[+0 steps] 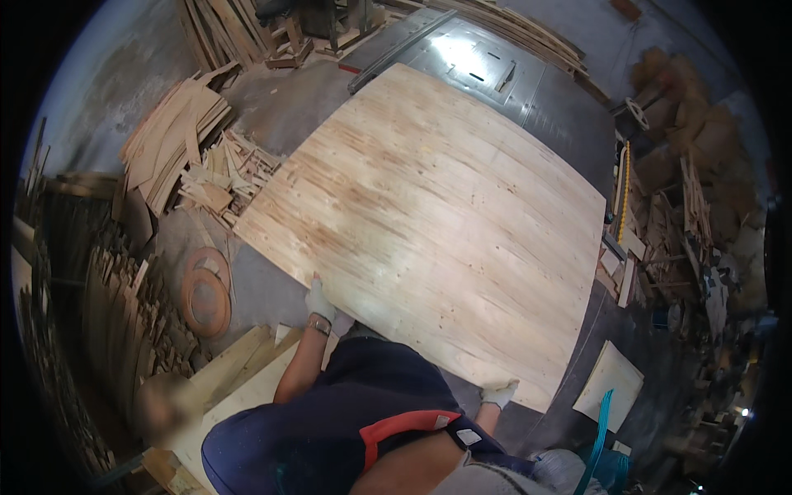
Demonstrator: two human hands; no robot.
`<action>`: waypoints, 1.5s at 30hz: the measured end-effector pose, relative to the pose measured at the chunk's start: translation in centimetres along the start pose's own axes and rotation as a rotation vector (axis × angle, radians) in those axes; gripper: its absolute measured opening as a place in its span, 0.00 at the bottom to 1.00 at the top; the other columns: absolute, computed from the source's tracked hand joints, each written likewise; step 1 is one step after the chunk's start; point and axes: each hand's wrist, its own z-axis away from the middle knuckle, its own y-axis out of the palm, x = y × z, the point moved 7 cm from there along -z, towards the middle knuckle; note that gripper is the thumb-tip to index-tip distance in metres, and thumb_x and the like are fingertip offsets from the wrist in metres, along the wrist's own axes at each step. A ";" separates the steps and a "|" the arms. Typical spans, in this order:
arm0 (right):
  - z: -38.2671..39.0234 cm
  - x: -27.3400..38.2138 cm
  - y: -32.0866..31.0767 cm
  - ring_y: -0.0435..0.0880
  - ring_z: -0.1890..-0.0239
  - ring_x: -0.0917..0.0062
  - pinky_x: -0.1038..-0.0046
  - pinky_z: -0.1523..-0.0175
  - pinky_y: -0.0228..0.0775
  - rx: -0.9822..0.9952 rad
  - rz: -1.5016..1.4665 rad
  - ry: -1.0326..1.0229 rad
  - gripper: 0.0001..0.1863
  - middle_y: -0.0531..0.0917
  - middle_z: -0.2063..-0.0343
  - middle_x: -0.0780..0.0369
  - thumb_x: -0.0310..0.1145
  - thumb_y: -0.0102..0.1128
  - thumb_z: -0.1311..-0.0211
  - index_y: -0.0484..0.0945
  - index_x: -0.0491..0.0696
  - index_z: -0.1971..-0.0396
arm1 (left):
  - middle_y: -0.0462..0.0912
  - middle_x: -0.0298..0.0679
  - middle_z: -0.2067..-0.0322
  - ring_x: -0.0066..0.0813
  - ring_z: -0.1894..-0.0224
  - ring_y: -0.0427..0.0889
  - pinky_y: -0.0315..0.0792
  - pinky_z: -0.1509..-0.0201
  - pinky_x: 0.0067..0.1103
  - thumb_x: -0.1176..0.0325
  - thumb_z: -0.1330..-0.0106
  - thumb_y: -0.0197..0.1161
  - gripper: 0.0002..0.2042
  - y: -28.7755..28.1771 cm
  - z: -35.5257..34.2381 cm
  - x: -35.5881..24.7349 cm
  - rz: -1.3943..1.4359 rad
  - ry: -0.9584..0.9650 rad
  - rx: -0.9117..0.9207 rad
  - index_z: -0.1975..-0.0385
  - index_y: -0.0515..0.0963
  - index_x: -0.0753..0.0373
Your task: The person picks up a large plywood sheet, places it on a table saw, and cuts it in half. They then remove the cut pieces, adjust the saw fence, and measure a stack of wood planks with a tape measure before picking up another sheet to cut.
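A large pale plywood sheet with brown grain streaks stretches out before me. Its far edge lies over the grey metal top of a machine table. My left hand, in a whitish glove, grips the near edge towards the left, thumb on top and fingers hidden below. Further right along that edge, my right hand, also gloved, is closed on the sheet near its corner; its fingers underneath are hidden.
Wood offcuts are heaped on the left, by round wooden rings and stacked strips. A small square board and teal straps are at lower right. More scrap wood piles up right of the sheet.
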 end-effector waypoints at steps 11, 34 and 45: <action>-3.0 -0.4 4.1 0.67 0.32 0.58 0.46 0.30 0.57 -0.056 0.080 0.041 0.40 0.69 0.33 0.59 0.68 0.43 0.33 0.64 0.54 0.31 | 0.70 0.46 0.37 0.44 0.37 0.71 0.66 0.32 0.36 0.37 0.27 0.44 0.37 2.9 -11.4 -4.9 0.192 -0.120 0.176 0.32 0.62 0.64; -6.1 -4.4 10.2 0.63 0.30 0.58 0.51 0.28 0.54 -0.026 -0.029 0.024 0.42 0.64 0.30 0.57 0.68 0.40 0.32 0.59 0.52 0.29 | 0.65 0.47 0.33 0.48 0.33 0.66 0.61 0.30 0.44 0.30 0.33 0.46 0.43 3.5 -18.9 -3.3 -0.074 -0.038 -0.137 0.30 0.60 0.62; -9.0 -3.5 15.5 0.51 0.25 0.56 0.44 0.26 0.37 -0.230 0.052 0.015 0.48 0.54 0.26 0.57 0.72 0.40 0.35 0.50 0.54 0.25 | 0.59 0.46 0.29 0.49 0.29 0.59 0.53 0.26 0.44 0.29 0.32 0.41 0.44 11.8 -20.4 -3.6 -0.130 -0.094 -0.097 0.27 0.57 0.59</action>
